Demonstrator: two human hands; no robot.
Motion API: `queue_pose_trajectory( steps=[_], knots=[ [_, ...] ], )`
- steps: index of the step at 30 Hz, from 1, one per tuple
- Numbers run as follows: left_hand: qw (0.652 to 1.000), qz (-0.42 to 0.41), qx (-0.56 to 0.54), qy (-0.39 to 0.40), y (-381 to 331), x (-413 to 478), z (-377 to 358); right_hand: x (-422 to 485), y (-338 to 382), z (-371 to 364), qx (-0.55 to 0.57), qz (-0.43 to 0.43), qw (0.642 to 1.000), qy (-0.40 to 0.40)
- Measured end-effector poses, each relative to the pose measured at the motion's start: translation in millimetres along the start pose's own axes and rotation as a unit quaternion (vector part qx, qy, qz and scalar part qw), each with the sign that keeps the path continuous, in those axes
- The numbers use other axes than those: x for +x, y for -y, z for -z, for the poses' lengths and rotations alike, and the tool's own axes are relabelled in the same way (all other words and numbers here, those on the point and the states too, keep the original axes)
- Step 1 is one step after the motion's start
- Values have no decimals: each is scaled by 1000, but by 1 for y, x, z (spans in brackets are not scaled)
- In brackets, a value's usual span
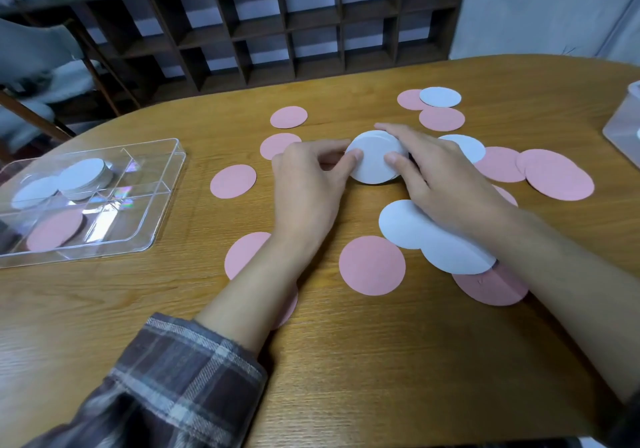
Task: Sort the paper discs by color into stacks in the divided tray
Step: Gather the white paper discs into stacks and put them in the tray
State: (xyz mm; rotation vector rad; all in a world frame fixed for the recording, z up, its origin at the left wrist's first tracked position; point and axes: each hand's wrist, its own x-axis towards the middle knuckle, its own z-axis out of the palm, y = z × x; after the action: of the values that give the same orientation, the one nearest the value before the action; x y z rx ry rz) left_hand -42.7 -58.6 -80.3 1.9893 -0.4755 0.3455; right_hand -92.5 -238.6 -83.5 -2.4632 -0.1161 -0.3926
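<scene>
Left hand [304, 184] and right hand [440, 174] are gripping a white disc stack [375, 160], fingers [353, 158] curling round its rim. A divided tray [171, 191] is sitting near the counter's [381, 361] left edge.

1. The head view looked forward and down across the wooden desk [381, 361] from its near edge, wide-angled.
2. It sat close: the left hand [308, 188] and right hand [446, 177] filled mid-frame, cubby shelf [311, 32] behind.

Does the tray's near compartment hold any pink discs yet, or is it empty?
Not empty: pink discs lie flat in the near compartment of the clear tray. How many, cannot tell.
</scene>
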Motion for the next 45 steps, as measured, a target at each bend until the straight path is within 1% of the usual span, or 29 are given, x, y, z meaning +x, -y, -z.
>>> queue_pose_trajectory(
  steps=[4, 7, 9, 11, 16, 19, 24, 27, 30, 32, 34, 36, 42, 45],
  knots=[
    [999, -22, 33, 9, 2, -1, -2, 1, -2, -2, -37, -1, 999, 19],
    [997, -33, 63, 13, 6, -1, -5, 2, -3, -4, -50, -22, 997, 47],
    [995, -46, 87, 18, 4, -3, -9, 3, -3, -5, -50, -34, 997, 52],
    [992, -52, 110, 29, 2, -5, -11, 3, -3, -6, -48, -32, 998, 40],
    [990, -61, 112, 58, 8, -4, -12, 1, -7, -3, -32, 0, 999, -15],
    [990, -54, 101, 88, 8, -4, -13, 1, -11, 1, -15, -8, 1000, -15],
    [986, -73, 106, 107, 4, -8, -10, 3, -16, 7, -13, -14, 1000, -23],
    [985, -61, 95, 128, 2, -9, -9, 4, -19, 9, -15, -29, 999, -28],
    [987, -45, 85, 131, 1, -8, -7, 6, -19, 11, -12, -45, 998, -37],
    [979, -56, 87, 175, 1, -9, -7, 5, -20, 13, -5, -53, 998, -45],
    [957, -78, 124, 250, 2, -11, -8, 5, -20, 13, -3, -59, 997, -47],
    [939, -90, 156, 293, 3, -12, -7, 5, -19, 12, -5, -62, 997, -45],
    [948, -71, 107, 290, 3, -7, -4, 5, -18, 12, -5, -60, 997, -48],
    [962, -49, 76, 258, 3, -7, -3, 5, -18, 12, 2, -60, 997, -45]
  ],
)
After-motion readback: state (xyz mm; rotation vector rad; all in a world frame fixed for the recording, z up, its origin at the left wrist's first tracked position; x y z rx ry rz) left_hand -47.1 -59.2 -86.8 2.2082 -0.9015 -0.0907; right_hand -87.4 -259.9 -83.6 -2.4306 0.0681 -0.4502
